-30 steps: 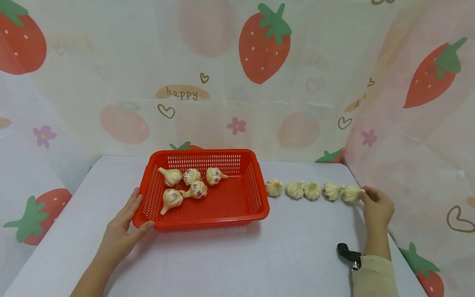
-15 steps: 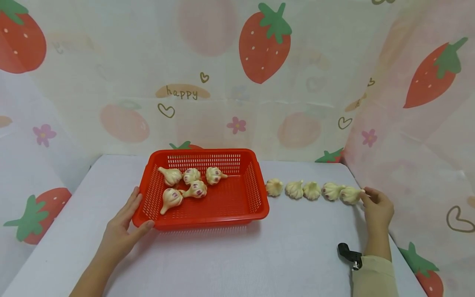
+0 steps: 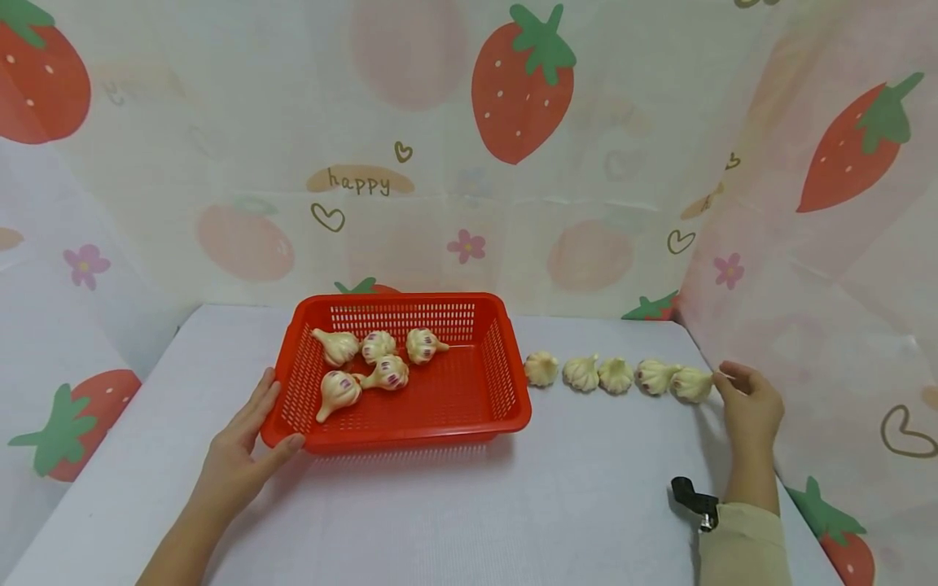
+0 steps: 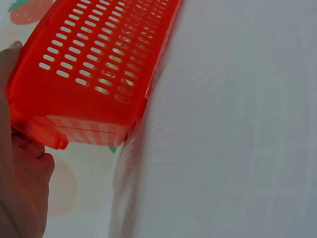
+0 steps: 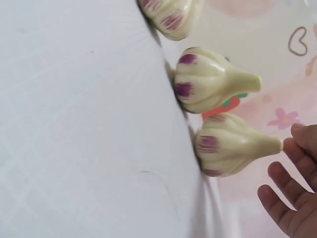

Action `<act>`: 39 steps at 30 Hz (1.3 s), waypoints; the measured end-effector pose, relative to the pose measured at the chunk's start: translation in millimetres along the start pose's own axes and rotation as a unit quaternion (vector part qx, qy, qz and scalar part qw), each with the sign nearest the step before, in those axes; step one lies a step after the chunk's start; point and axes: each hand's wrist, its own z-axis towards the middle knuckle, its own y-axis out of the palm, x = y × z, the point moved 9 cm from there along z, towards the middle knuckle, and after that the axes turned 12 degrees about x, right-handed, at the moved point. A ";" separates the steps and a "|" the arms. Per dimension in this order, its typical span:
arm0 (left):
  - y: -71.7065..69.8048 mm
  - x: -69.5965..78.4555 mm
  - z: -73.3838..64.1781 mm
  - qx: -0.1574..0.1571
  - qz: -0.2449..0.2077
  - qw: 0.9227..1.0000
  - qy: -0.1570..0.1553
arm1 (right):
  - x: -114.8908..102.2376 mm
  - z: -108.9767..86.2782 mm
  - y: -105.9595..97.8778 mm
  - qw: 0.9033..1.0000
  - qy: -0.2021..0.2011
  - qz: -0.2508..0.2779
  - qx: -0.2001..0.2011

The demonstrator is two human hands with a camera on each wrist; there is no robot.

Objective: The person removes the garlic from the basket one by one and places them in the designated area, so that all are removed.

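Note:
My left hand (image 3: 236, 465) holds the red plastic basket (image 3: 418, 438) at its near left corner, thumb on the front rim and fingers along the left side. Several garlic bulbs (image 3: 340, 392) lie in the basket's left and middle part. To its right, a row of several more garlic bulbs (image 3: 581, 373) stands on the table. Beside the row's right end is my right hand (image 3: 751, 411). In the right wrist view, its fingertips (image 5: 288, 144) are right at the stem tip of the end garlic bulb (image 5: 230, 148), which stands upright; the other fingers are spread loosely.
A white cloth covers the table (image 3: 469, 513). Behind it and along the right side hangs a curtain (image 3: 440, 244) printed with strawberries and hearts. A black mount (image 3: 692, 498) is fixed at my right wrist.
My right hand has drawn back slightly to the right from the end bulb's stem, letting go of it. The left hand, basket and bulbs stay in place.

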 end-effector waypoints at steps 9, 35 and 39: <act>-1.1 1.1 1.4 0.000 -0.005 1.000 0.005 | -41.0 -9.6 -18.3 0.997 -0.058 0.029 0.031; -1.3 0.4 2.2 0.004 -0.013 1.000 0.007 | -191.7 -118.3 29.0 0.933 -0.325 0.106 -0.114; -0.1 -2.5 0.2 0.004 -0.016 1.000 0.002 | -210.4 -144.8 43.5 0.911 -0.363 0.135 -0.143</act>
